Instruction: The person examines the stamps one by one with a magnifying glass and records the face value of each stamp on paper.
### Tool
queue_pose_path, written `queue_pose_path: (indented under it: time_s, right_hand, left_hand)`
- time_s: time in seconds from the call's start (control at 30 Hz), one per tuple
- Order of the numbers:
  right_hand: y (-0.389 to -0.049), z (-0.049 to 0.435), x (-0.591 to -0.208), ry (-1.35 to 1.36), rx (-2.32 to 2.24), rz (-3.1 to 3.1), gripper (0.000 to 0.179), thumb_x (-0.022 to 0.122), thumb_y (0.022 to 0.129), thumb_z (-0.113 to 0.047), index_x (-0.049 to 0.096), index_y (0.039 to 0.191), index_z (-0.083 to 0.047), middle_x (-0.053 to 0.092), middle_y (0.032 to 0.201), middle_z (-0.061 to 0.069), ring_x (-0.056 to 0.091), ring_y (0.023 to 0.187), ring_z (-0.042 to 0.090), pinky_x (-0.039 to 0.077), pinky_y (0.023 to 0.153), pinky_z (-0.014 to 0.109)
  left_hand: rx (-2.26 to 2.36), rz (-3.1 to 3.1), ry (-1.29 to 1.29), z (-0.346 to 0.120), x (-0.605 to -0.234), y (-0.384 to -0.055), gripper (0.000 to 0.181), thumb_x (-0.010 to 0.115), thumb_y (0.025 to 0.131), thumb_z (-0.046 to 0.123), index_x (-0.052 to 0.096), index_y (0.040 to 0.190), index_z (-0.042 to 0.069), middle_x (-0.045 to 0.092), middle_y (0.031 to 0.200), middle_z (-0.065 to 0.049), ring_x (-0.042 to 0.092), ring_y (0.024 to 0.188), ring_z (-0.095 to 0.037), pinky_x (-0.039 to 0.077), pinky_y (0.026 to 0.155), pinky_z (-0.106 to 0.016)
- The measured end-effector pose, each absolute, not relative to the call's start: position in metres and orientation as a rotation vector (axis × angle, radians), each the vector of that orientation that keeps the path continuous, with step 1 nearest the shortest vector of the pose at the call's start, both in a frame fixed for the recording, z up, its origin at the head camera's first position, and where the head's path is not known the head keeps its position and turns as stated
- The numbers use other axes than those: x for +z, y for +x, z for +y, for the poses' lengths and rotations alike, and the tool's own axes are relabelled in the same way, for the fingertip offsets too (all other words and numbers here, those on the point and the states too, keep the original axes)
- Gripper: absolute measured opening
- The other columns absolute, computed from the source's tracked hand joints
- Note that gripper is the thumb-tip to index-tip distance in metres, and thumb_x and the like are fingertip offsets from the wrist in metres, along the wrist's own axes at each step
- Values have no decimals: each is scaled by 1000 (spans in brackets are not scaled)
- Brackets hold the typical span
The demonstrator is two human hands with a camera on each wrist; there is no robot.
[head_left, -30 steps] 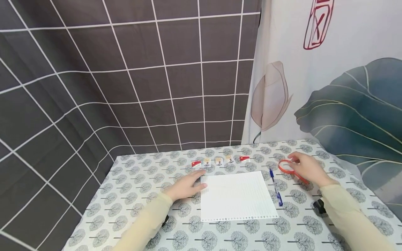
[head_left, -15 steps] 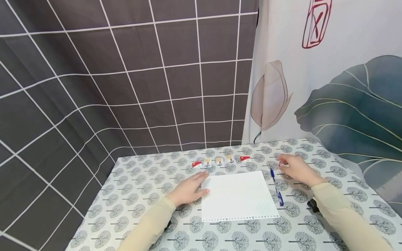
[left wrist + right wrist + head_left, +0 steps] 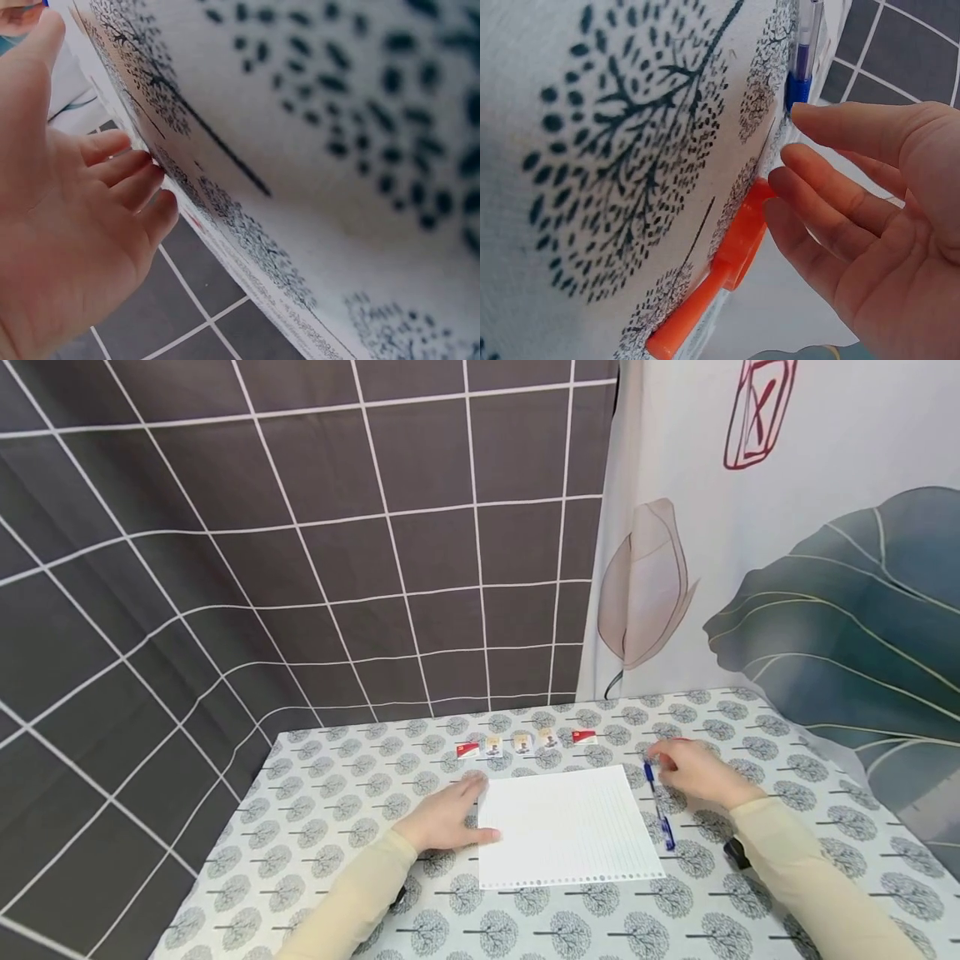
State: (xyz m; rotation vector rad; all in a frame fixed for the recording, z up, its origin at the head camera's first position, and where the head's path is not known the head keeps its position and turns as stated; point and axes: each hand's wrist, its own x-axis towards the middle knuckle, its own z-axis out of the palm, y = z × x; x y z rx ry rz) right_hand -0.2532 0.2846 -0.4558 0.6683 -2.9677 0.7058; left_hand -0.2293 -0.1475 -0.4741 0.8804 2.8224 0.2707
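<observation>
A white lined sheet of paper lies on the table, its row of punched holes toward me. My left hand rests at the paper's left edge with the thumb over it; its fingers look relaxed in the left wrist view. My right hand is beside the upper end of a blue pen, right of the paper. In the right wrist view, the thumb tip is close to the pen's blue end, and the fingers are loosely bent around nothing. Beyond them lies an orange magnifying glass, mostly hidden by the hand in the head view.
Several small cards lie in a row behind the paper, among them a red and white card and another. A tree-patterned cloth covers the table. A dark checked curtain hangs behind, with a printed one on the right.
My right hand has moved left from the magnifying glass toward the pen, and now hides most of the glass from the head view. The left hand shifted slightly at the paper's edge.
</observation>
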Motion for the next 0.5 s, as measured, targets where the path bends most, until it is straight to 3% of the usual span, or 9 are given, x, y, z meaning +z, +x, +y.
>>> queue_pose_path:
  time_s: [0.17,0.5]
  right_hand:
    - [-255,286,-459,748,671,-2984,35,75,83,1,67,117,2,67,92,7,66,86,29,57,80,53]
    - [-258,286,-460,838,629,-2979,35,72,82,6,69,116,-2,66,90,4,64,82,23,58,74,45]
  left_hand:
    - [271,2790,858,-149,-471,-225,108,61,84,74,29,158,2,21,166,-14,25,151,-30,26,121,-43]
    - [307,2697,872,-154,-470,-226,117,70,80,72,21,160,2,11,168,-11,18,153,-28,22,123,-43]
